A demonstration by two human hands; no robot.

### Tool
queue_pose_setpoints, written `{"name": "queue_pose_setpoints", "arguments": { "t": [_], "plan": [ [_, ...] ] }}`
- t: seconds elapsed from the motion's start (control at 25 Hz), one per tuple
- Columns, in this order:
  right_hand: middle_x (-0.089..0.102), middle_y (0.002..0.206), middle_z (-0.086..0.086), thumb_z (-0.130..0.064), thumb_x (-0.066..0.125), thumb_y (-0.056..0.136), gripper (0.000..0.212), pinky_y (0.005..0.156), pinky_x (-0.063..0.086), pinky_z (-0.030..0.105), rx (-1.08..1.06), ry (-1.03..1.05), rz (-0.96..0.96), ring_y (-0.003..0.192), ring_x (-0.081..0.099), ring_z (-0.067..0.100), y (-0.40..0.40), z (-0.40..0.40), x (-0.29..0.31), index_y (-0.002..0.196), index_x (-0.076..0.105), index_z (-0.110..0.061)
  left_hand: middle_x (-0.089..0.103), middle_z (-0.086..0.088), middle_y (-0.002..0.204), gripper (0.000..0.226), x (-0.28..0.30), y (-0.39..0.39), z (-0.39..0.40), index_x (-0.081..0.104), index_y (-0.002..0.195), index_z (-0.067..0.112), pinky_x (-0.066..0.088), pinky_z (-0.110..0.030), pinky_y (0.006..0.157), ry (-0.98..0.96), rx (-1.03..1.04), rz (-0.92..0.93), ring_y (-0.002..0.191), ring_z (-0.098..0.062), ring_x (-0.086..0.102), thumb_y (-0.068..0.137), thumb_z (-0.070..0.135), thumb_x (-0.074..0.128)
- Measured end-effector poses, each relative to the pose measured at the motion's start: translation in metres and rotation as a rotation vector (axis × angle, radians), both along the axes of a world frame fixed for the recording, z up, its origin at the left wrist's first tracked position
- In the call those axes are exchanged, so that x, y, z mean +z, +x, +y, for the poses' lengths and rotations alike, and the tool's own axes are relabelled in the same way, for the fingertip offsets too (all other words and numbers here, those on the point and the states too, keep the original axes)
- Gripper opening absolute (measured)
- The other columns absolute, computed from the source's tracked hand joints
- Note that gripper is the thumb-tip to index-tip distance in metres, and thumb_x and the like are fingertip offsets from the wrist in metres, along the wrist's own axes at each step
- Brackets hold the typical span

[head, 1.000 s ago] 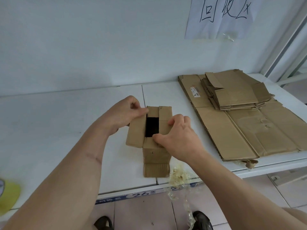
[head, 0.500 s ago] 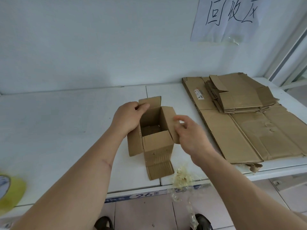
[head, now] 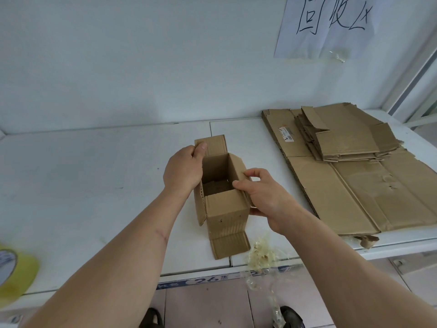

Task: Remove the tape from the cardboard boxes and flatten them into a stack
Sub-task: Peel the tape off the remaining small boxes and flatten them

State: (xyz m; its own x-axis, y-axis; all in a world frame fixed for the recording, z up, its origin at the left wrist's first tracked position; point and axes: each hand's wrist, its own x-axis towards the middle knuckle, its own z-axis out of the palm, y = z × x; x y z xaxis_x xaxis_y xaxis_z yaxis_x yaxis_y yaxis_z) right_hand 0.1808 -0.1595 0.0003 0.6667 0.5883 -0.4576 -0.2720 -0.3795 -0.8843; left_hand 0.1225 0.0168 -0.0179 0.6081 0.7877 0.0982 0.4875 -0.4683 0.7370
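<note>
A small brown cardboard box (head: 225, 209) stands upright on the white table (head: 82, 185), its top flaps folded outward so the inside shows. My left hand (head: 183, 170) grips the box's left wall, thumb on the far flap. My right hand (head: 264, 197) holds the right wall and flap, fingers curled round its edge. A stack of flattened cardboard boxes (head: 343, 147) lies at the right on a large flattened sheet (head: 369, 197). A crumpled wad of removed clear tape (head: 262, 254) lies at the table's front edge and hangs down.
A yellow tape roll (head: 14, 273) sits at the table's left front corner. A paper sign (head: 328, 24) is taped to the white wall behind. My shoes (head: 290, 318) show on the tiled floor below the table edge.
The box's top flaps have been spread open from nearly closed. My right hand moved from the near flap to the right wall; my left hand stayed on the left side.
</note>
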Motion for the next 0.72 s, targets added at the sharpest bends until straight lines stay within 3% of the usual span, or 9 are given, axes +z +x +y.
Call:
{"name": "queue_pose_setpoints", "arguments": {
  "t": [0.08, 0.28, 0.32, 0.4, 0.48, 0.56, 0.64, 0.72],
  "plan": [
    [0.056, 0.118, 0.006, -0.031, 0.073, 0.084, 0.05, 0.076, 0.056, 0.035, 0.035, 0.031, 0.047, 0.099, 0.061, 0.023, 0.002, -0.002, 0.003, 0.127, 0.047, -0.03, 0.044, 0.0, 0.062, 0.051, -0.002, 0.002, -0.001, 0.041, 0.065, 0.016, 0.033, -0.033, 0.058, 0.01, 0.019, -0.011, 0.061, -0.018, 0.044, 0.102, 0.049, 0.035],
    [0.047, 0.133, -0.004, -0.037, 0.082, 0.06, 0.105, 0.105, 0.044, 0.042, 0.194, 0.156, -0.028, 0.117, 0.054, 0.022, -0.008, -0.003, 0.01, 0.148, 0.025, -0.038, 0.043, 0.0, 0.067, 0.049, -0.006, -0.003, 0.01, 0.041, 0.064, 0.019, 0.03, -0.032, 0.058, 0.025, 0.022, -0.039, 0.067, -0.021, 0.046, 0.102, 0.049, 0.036],
    [0.046, 0.133, -0.007, -0.036, 0.083, 0.062, 0.109, 0.105, 0.043, 0.038, 0.214, 0.178, -0.066, 0.118, 0.053, 0.018, -0.012, -0.002, 0.011, 0.15, 0.02, -0.04, 0.047, -0.001, 0.072, 0.047, -0.007, -0.006, 0.015, 0.045, 0.067, 0.02, 0.032, -0.032, 0.06, 0.047, 0.024, -0.014, 0.072, -0.024, 0.05, 0.101, 0.051, 0.037],
    [0.044, 0.126, -0.018, -0.029, 0.085, 0.069, 0.108, 0.09, 0.045, 0.022, 0.248, 0.232, -0.12, 0.112, 0.051, 0.006, -0.02, 0.0, 0.013, 0.15, 0.015, -0.042, 0.053, -0.002, 0.094, 0.037, -0.005, -0.012, 0.026, 0.054, 0.091, 0.019, 0.04, -0.033, 0.069, 0.038, 0.059, 0.028, 0.085, -0.024, 0.055, 0.097, 0.055, 0.045],
    [0.042, 0.126, -0.02, -0.03, 0.085, 0.072, 0.106, 0.081, 0.044, 0.016, 0.276, 0.239, -0.158, 0.109, 0.049, 0.001, -0.027, 0.006, 0.015, 0.149, 0.014, -0.046, 0.05, -0.002, 0.101, 0.038, 0.005, -0.02, 0.028, 0.047, 0.103, 0.016, 0.04, -0.034, 0.068, 0.053, 0.119, 0.07, 0.085, -0.022, 0.052, 0.093, 0.051, 0.055],
    [0.044, 0.136, -0.015, -0.042, 0.087, 0.062, 0.111, 0.093, 0.048, 0.025, 0.272, 0.227, -0.202, 0.117, 0.051, 0.008, -0.033, 0.013, 0.013, 0.147, 0.015, -0.05, 0.048, -0.004, 0.094, 0.033, 0.013, -0.027, 0.028, 0.05, 0.095, 0.012, 0.037, -0.035, 0.067, 0.4, 0.09, 0.133, 0.086, -0.026, 0.051, 0.094, 0.044, 0.056],
    [0.044, 0.143, -0.011, -0.051, 0.088, 0.054, 0.118, 0.105, 0.044, 0.037, 0.257, 0.238, -0.221, 0.126, 0.049, 0.013, -0.037, 0.019, 0.012, 0.146, 0.015, -0.053, 0.049, 0.0, 0.073, 0.042, 0.024, -0.033, 0.022, 0.05, 0.074, 0.013, 0.034, -0.035, 0.068, 0.64, -0.007, 0.214, 0.078, -0.029, 0.056, 0.099, 0.046, 0.044],
    [0.038, 0.149, -0.015, -0.049, 0.089, 0.057, 0.12, 0.112, 0.038, 0.037, 0.273, 0.248, -0.241, 0.134, 0.041, 0.009, -0.042, 0.023, 0.013, 0.148, 0.011, -0.052, 0.048, 0.002, 0.057, 0.059, 0.035, -0.033, 0.009, 0.043, 0.063, 0.018, 0.036, -0.036, 0.07, 0.497, -0.086, 0.271, 0.064, -0.025, 0.057, 0.099, 0.06, 0.02]
  ]
}}
